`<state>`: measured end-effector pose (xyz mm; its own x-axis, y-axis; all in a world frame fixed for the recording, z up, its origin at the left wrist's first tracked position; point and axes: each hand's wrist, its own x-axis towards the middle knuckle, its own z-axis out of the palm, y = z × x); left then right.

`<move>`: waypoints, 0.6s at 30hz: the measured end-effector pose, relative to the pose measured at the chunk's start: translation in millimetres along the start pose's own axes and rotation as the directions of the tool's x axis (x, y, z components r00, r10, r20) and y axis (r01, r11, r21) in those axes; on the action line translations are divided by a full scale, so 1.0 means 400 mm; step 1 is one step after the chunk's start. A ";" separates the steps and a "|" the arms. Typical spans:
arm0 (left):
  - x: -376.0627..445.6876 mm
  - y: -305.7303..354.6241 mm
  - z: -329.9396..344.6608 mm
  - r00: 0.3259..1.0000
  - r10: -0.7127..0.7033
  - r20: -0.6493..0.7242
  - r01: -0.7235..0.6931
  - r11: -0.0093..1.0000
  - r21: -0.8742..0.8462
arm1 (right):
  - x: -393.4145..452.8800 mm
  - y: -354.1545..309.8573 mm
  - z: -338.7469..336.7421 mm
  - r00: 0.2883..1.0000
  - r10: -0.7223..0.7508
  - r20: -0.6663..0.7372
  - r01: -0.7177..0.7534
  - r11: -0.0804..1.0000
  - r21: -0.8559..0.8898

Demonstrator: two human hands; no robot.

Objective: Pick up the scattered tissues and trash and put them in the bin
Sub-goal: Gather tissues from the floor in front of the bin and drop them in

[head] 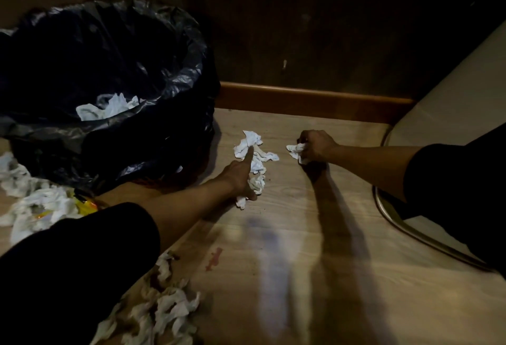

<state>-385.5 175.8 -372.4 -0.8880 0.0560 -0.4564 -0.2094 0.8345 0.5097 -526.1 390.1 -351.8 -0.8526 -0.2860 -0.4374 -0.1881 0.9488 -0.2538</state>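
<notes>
A bin [175, 43] lined with a black plastic bag stands at the left, with a white tissue [109, 107] lying inside it. My left hand [238, 177] rests on the wooden floor and is closed on a crumpled tissue [257, 183], its forefinger pointing out over a bigger crumpled tissue [260, 153] beside the bin. My right hand [317, 147] is clenched on another white tissue [295, 150] just to the right. More tissues lie in a pile [35, 202] left of the bin and in a cluster [164, 314] near the bottom.
A yellow wrapper [86, 205] lies in the left pile. A wooden skirting board [315, 95] runs along the dark wall behind. A pale piece of furniture with a curved metal edge [394, 221] stands at the right. The floor has a small reddish stain [213, 258].
</notes>
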 end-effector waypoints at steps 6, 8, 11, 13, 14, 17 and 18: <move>0.001 -0.008 0.000 0.997 -0.024 -0.070 0.016 0.994 -0.106 | -0.005 -0.005 0.008 0.997 -0.063 0.046 0.068 0.991 -0.113; -0.009 -0.008 0.009 0.994 -0.030 -0.109 0.019 0.995 -0.097 | -0.020 -0.009 0.004 0.993 -0.090 0.073 0.098 0.988 -0.120; -0.028 0.001 0.010 0.993 -0.025 -0.115 0.023 1.000 -0.019 | -0.046 -0.019 -0.006 0.986 -0.130 0.108 0.145 0.977 -0.154; -0.049 0.005 0.000 0.996 -0.018 -0.090 0.021 0.999 0.037 | -0.058 -0.031 -0.021 0.981 -0.158 0.110 0.175 0.970 -0.169; -0.061 0.004 -0.005 0.997 -0.020 -0.079 0.025 0.998 0.063 | -0.067 -0.039 -0.034 0.980 -0.170 0.102 0.185 0.970 -0.160; -0.106 0.001 -0.025 0.997 -0.022 -0.070 0.031 0.991 0.129 | -0.085 -0.064 -0.092 0.982 -0.187 0.026 0.188 0.978 -0.089; -0.127 0.004 -0.036 0.997 -0.021 -0.072 0.031 0.989 0.142 | -0.093 -0.073 -0.116 0.983 -0.182 -0.011 0.181 0.982 -0.052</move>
<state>-346.7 166.3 -338.0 -0.9106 -0.0007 -0.4132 -0.1762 0.9052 0.3868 -511.4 379.3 -288.0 -0.8093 -0.4525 -0.3746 -0.3648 0.8869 -0.2834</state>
